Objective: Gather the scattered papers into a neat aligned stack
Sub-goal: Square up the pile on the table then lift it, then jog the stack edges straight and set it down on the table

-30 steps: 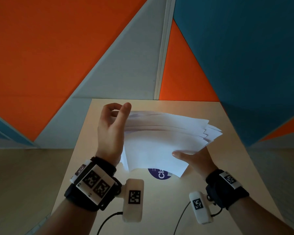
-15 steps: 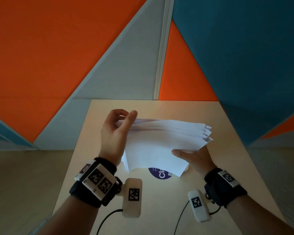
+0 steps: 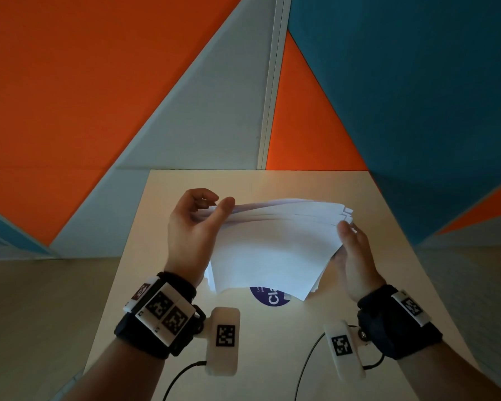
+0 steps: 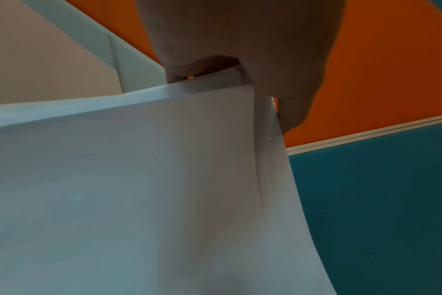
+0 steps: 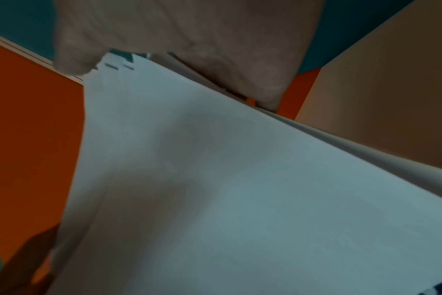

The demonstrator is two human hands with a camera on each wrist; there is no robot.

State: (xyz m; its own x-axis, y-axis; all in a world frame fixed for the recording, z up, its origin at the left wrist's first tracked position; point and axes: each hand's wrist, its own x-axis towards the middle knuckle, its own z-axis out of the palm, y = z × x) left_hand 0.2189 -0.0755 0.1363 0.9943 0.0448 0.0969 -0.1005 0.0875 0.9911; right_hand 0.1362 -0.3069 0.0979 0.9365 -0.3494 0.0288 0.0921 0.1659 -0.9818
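A stack of white papers point(image 3: 272, 250) stands nearly upright over the light table point(image 3: 373, 328), held between both hands. My left hand point(image 3: 214, 202) grips its upper left edge, thumb on the near face and fingers curled behind. My right hand point(image 3: 349, 230) holds the right edge, thumb on the near sheet and fingers behind. The sheets' right ends still step slightly at the top corner. The papers point(image 4: 139, 179) fill the left wrist view under my left hand point(image 4: 240, 59). The right wrist view shows the papers point(image 5: 215, 199) running under my right hand point(image 5: 189, 40).
A round purple sticker point(image 3: 268, 298) with white letters lies on the table just below the stack's lower edge. Orange, grey and teal wall panels point(image 3: 99, 82) stand right behind the table's far edge. Floor lies on both sides of the narrow table.
My right hand slid from the stack's lower right corner up along the right edge. The fanned right ends have drawn closer together. My left hand closed more tightly on the left edge.
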